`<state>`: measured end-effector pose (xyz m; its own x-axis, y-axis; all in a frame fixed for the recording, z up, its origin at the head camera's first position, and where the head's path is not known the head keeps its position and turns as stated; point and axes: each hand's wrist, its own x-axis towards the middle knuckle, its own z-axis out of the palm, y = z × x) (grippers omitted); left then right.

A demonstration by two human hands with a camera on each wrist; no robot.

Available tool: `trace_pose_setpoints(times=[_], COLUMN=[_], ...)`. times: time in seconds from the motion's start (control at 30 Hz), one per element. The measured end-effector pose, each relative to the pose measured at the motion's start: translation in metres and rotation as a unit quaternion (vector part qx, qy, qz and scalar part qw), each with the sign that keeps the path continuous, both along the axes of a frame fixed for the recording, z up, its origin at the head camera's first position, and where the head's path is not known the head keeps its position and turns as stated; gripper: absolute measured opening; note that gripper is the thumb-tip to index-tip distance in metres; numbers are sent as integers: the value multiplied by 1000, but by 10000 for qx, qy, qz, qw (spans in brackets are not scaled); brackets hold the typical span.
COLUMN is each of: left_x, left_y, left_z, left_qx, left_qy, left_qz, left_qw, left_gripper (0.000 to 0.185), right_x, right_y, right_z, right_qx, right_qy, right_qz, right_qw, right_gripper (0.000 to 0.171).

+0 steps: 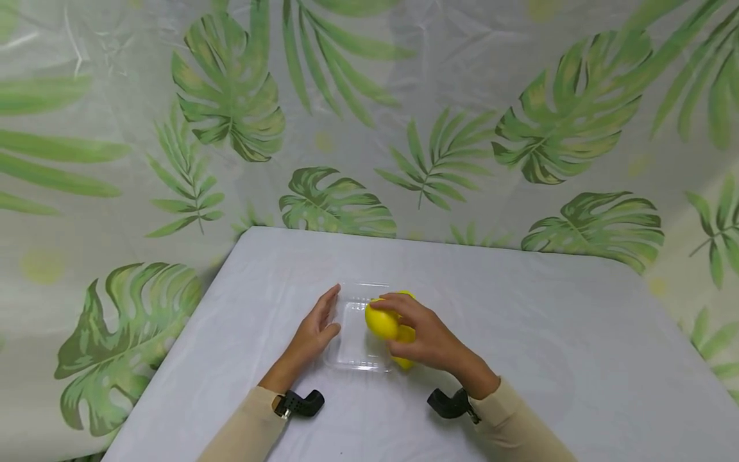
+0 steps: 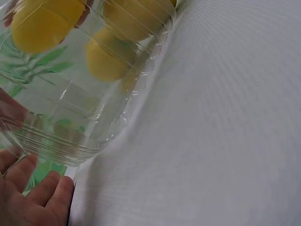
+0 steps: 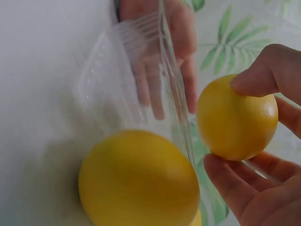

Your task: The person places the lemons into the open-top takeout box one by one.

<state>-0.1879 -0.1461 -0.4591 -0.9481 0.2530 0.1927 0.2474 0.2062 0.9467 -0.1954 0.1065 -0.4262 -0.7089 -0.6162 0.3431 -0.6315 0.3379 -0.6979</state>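
Note:
A yellow lemon (image 1: 382, 320) is pinched between the thumb and fingers of my right hand (image 1: 424, 333), held up over the right side of a clear plastic container (image 1: 353, 359). In the right wrist view this lemon (image 3: 237, 117) hangs beside the container's upper rim. My left hand (image 1: 314, 332) is at the container's left side, its fingers fairly straight and thumb near the rim. More lemons sit by the container's right wall, partly hidden under my right hand; one lemon (image 3: 138, 179) shows large in the right wrist view, another lemon (image 2: 110, 54) through the plastic in the left.
A white cloth covers the table (image 1: 548, 333). Behind it hangs a leaf-patterned curtain (image 1: 462, 77), close along the table's far edge. Black wrist devices, one on the left (image 1: 303, 403) and one on the right (image 1: 449, 403), stick out toward each other over the tabletop.

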Motion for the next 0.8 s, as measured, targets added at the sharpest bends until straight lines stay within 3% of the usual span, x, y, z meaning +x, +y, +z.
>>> trace_pose_setpoints(times=[0.4, 0.63, 0.8], left_x=[-1, -14, -18], left_y=[1, -1, -4], left_z=[-2, -28, -35], left_qx=[12, 51, 47], left_qy=[55, 142, 169], left_qz=[27, 213, 185], left_qw=[10000, 9997, 9997], left_gripper=[67, 65, 63], right_x=[-2, -3, -5], right_y=[-24, -31, -34], right_z=[1, 0, -1], right_qx=[1044, 1400, 1558], right_qy=[298, 344, 269], right_qz=[603, 893, 1110], right_qw=[9923, 9855, 9812], right_gripper=[59, 61, 60])
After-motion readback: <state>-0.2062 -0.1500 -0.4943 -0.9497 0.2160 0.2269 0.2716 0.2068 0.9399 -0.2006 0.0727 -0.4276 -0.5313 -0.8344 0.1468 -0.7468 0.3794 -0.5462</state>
